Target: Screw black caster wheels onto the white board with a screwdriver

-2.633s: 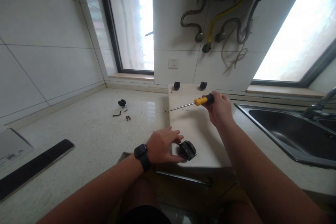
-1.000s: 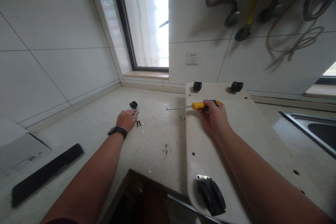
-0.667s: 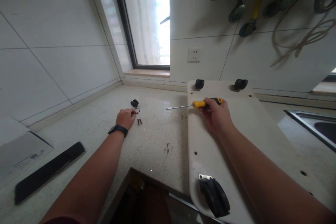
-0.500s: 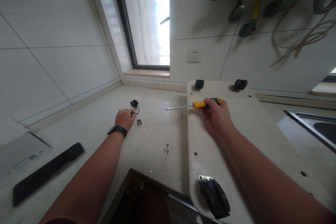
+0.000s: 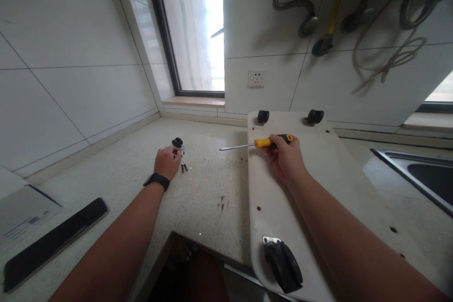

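Observation:
My right hand (image 5: 285, 153) is wrapped round the yellow and black handle of a screwdriver (image 5: 262, 142), held over the white board's left edge with its metal shaft pointing left. On the countertop at left, my left hand (image 5: 167, 161) has its fingertips drawn together beside a small black caster wheel (image 5: 177, 143); whatever they pinch is too small to make out. Just right of those fingers lie a pair of brown screws (image 5: 184, 168). Beneath my right hand is the white board (image 5: 283, 188), bearing a black caster (image 5: 283, 265) with a metal plate at its near corner.
Two more black casters (image 5: 314, 116) sit along the board's far edge. A long black bar (image 5: 56, 244) and a white box (image 5: 24, 212) lie at left. At right is a metal sink (image 5: 392, 163). Hoses (image 5: 293, 7) hang on the wall above the board.
The whole view has shifted slightly to the left. My left hand has moved a little nearer the small caster, while my right hand keeps the screwdriver in much the same pose.

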